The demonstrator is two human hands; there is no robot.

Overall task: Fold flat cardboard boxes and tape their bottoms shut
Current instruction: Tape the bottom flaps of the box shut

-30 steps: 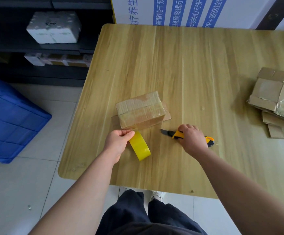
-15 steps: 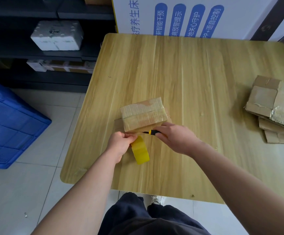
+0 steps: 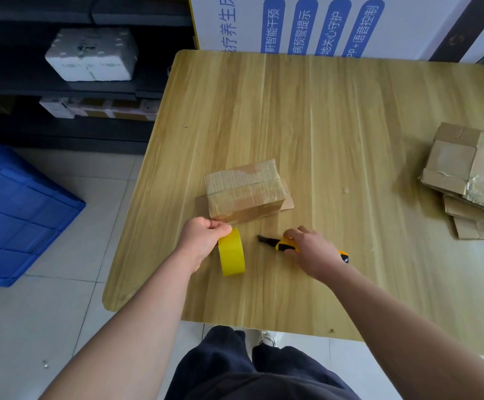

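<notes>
One folded box point(image 3: 245, 192) stands on the wooden table point(image 3: 336, 116), its upper face covered in glossy tape. A flap sticks out flat from under it at each end.

Just in front of the box, on its left end, the left hand point(image 3: 203, 239) has its fingers curled round the top of the one yellow roll of tape point(image 3: 231, 252). The roll stands on edge, and the knuckles are almost at the box's lower corner.

In front of the box on its right end, and apart from it, the right hand point(image 3: 311, 249) is closed round the handle of the one yellow and black knife point(image 3: 278, 243). The dark blade points towards the roll. I cannot tell whether the knife touches the table.

Well to the right of the box lies one stack of flat boxes point(image 3: 465, 180). At least three layers show, but the exact count cannot be told.

Far left of the box, on the floor, is one blue crate point(image 3: 12, 212). Beyond the box to the left, one white foam block point(image 3: 90, 54) sits on a dark shelf point(image 3: 18, 88).
</notes>
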